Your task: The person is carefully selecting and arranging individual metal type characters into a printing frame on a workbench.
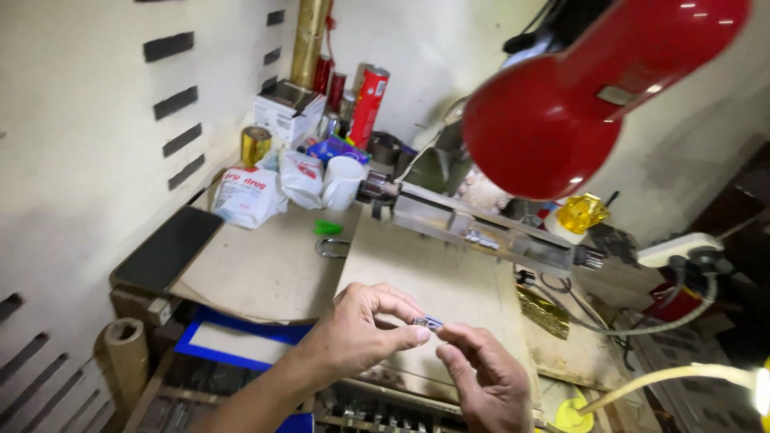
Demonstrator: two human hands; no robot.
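Both hands met low over the wooden surface (449, 281). The left hand (361, 333) pinched one small shiny metal piece (427, 323) between thumb and forefinger, and the right hand (485, 377) gripped the same piece from the other end with its fingertips, so it hung in the air between them, just above the near edge. Behind stood one long metal machine (481, 228) lying across the surface, one red lamp shade (561, 112) overhead, one white mug (342, 182), two white pouches (249, 196), one roll of gold foil (256, 144), one red can (369, 96) and one dark phone (168, 250) at the left.
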